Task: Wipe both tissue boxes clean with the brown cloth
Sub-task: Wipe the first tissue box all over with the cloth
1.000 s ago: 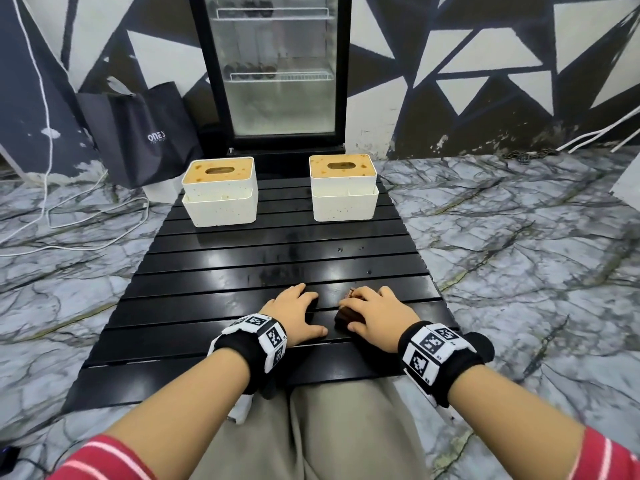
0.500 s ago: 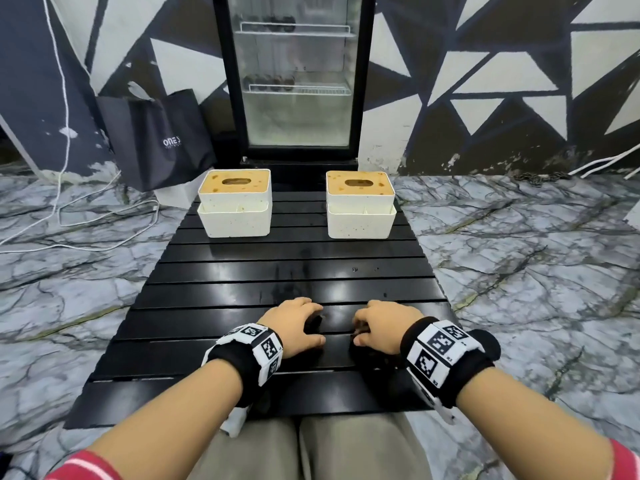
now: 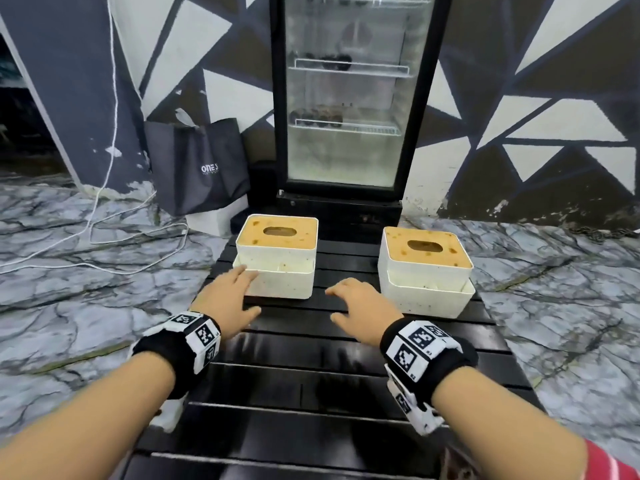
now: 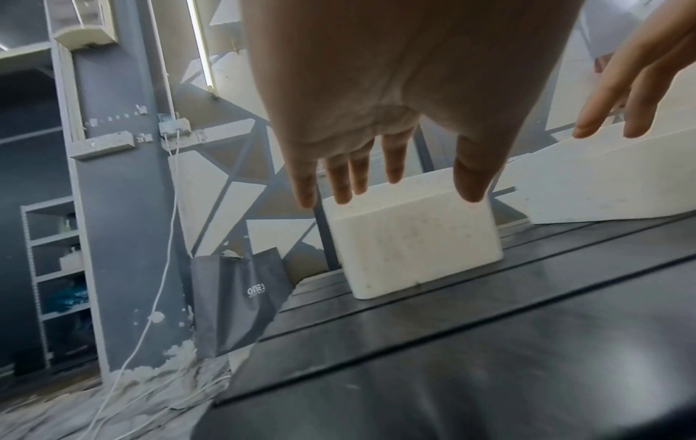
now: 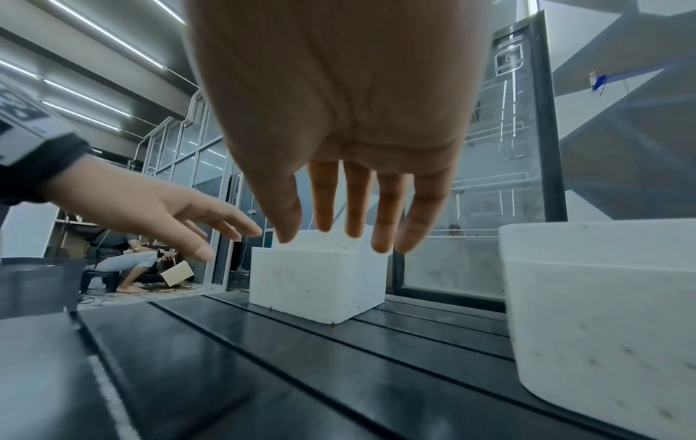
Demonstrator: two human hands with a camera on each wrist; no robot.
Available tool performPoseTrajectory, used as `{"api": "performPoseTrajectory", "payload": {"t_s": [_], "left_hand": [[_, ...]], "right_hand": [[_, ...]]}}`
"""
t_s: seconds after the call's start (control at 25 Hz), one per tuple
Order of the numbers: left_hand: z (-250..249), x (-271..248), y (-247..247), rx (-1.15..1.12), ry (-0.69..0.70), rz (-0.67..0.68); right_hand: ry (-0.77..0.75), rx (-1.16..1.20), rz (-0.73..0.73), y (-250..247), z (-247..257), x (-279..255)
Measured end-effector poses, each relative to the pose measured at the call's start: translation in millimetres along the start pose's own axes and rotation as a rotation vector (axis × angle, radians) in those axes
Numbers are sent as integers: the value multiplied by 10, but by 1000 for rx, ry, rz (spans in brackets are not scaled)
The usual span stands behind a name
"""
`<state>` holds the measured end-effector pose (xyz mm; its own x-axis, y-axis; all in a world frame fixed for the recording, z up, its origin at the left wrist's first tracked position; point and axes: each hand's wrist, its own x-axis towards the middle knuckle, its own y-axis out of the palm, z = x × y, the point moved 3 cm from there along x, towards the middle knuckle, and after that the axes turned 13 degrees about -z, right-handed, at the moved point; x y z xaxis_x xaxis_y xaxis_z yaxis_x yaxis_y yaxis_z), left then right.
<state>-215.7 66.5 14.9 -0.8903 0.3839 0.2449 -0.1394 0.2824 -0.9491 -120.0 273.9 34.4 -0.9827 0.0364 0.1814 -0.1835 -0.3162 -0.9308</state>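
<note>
Two white tissue boxes stood apart at the far end of the black slatted tabletop (image 3: 311, 375): left tissue box (image 3: 277, 261), right tissue box (image 3: 424, 271). A bare lane of slats ran between them, bounded behind by the glass-door fridge (image 3: 346, 98). The near half of the tabletop lay open. The left hand (image 3: 227, 299), fingers spread, was at the left box's near-left corner; contact could not be judged. The right hand (image 3: 360, 306), fingers extended, hung over the slats before the lane. A dark bag (image 3: 197, 164) flanked the far-left corner.
</note>
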Motion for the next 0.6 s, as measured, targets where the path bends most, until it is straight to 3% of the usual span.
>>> {"api": "performPoseTrajectory", "payload": {"t_s": [0.16,0.32,0.6], "left_hand": [[262,431,1,56,7,-88],[365,665,94,49,45,-96],[397,723,99,-74,30,-151]], "right_hand": [[-39,32,-100,104,14,549],[-60,25,-93,245,13,919],[-53,91,-170,351,-21,1023]]}}
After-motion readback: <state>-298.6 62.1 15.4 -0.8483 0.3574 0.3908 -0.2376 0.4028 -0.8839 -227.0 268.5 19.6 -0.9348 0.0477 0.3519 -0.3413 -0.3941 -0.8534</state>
